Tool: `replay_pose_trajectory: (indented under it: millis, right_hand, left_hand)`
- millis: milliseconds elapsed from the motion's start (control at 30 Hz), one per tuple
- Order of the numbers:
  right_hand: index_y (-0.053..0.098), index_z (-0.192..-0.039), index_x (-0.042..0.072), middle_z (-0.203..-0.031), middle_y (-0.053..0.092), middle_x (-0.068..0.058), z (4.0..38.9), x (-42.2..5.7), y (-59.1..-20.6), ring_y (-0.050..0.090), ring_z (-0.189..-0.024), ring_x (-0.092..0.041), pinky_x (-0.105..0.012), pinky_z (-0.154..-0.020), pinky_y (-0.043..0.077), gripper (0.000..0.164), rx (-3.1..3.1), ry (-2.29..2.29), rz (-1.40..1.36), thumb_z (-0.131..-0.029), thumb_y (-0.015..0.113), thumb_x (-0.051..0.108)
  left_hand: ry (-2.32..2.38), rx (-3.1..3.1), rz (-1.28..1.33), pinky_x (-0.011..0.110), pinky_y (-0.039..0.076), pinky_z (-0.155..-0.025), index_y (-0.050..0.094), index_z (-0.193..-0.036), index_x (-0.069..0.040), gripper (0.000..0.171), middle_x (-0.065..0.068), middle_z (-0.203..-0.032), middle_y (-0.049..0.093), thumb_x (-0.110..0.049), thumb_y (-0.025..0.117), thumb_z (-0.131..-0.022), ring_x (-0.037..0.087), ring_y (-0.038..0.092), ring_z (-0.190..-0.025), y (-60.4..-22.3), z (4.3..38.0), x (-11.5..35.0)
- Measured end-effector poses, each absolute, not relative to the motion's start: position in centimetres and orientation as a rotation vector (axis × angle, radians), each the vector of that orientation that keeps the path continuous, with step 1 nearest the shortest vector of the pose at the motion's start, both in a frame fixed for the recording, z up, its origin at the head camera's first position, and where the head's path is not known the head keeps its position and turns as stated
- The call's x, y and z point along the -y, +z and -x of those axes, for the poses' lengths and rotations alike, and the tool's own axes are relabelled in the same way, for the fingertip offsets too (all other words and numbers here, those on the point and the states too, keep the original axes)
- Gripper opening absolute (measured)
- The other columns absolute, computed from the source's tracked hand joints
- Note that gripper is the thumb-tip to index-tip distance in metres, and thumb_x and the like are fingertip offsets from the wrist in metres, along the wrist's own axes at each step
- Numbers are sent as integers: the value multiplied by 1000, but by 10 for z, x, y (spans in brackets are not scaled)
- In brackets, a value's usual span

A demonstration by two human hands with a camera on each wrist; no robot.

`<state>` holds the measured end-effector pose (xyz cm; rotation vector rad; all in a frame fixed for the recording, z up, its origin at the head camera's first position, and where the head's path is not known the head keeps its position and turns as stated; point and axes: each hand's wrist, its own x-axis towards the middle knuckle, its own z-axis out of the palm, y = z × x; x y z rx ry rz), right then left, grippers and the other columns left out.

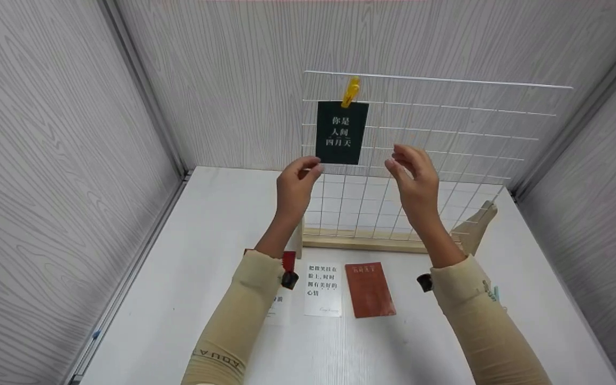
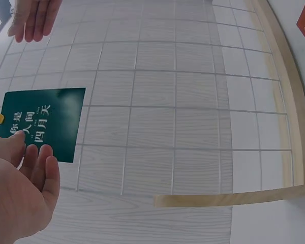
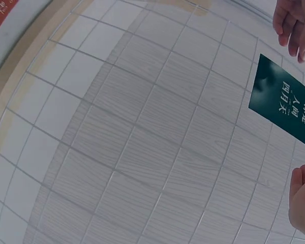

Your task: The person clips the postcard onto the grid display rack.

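Note:
A dark green card with white lettering hangs upright on a white wire grid. A yellow clip grips its top edge. My left hand is at the card's lower left corner, thumb and fingers loosely bent with nothing between them; a small gap to the card shows in the right wrist view. To the right of the card, my right hand is raised before the grid, its fingers loosely curved and holding nothing. In the left wrist view the left fingers overlap the card.
Wooden feet and a wooden bar carry the grid on the white table. In front lie a reddish-brown card and a white card with black lettering. Another white card is partly hidden by the left forearm. Wood-grain panels surround the table.

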<state>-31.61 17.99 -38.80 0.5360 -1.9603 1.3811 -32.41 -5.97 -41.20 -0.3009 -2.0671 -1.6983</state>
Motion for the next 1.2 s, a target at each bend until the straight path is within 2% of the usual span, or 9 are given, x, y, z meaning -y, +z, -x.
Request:
replay_pose_trajectory:
  millis: [167,333,467,667,800,1000,1200]
  right_hand:
    - [64,-129,2,-122,62,-16,307,-193,-407,60,-116,-22,-24,-104,47,35,1974,1426,-502,-96,69,13]
    - [63,-130,1,-121,60,-13,296,-209,-431,59,-118,-25,-23,-103,47,36,1985,1521,-437,-95,69,8]
    - [63,-129,0,-121,60,-16,283,-222,-453,60,-117,-28,-21,-101,48,36,1985,1544,-373,-94,70,4]
    - [63,-130,2,-122,61,-16,268,-235,-481,60,-116,-18,-17,-100,47,36,2006,1544,-338,-95,69,8]
    - [64,-130,4,-122,63,-12,259,-244,-496,60,-115,-13,-14,-99,47,36,2032,1555,-278,-95,69,11]
    - [64,-131,9,-123,63,-9,245,-259,-519,59,-113,-11,-11,-96,46,36,2096,1561,-152,-96,70,15]
    - [64,-131,10,-123,63,-9,232,-273,-538,59,-113,-8,-11,-98,45,34,2133,1488,-113,-97,68,16]
  left_hand:
    - [-1725,2115,299,28,55,-86,68,-124,-12,27,3,-115,68,-23,66,-99,14,65,-97,-436,314,54]
    - [-1741,2151,289,29,55,-83,69,-122,-11,27,8,-116,69,-24,67,-99,15,66,-96,-463,304,51]
    - [-1770,2187,267,29,55,-83,69,-121,-11,27,6,-115,69,-24,67,-98,14,65,-95,-483,295,47]
    - [-1835,2202,239,29,55,-85,69,-120,-9,27,6,-114,69,-24,68,-98,16,65,-96,-508,288,41]
    - [-1868,2222,214,28,55,-83,70,-119,-9,25,6,-112,69,-23,68,-97,16,65,-94,-524,285,37]
    - [-1884,2267,211,29,56,-83,70,-118,-7,25,6,-112,70,-21,68,-97,16,65,-95,-543,280,29]
    - [-1894,2324,218,29,56,-84,71,-118,-11,23,6,-111,69,-21,68,-97,15,65,-95,-561,278,21]
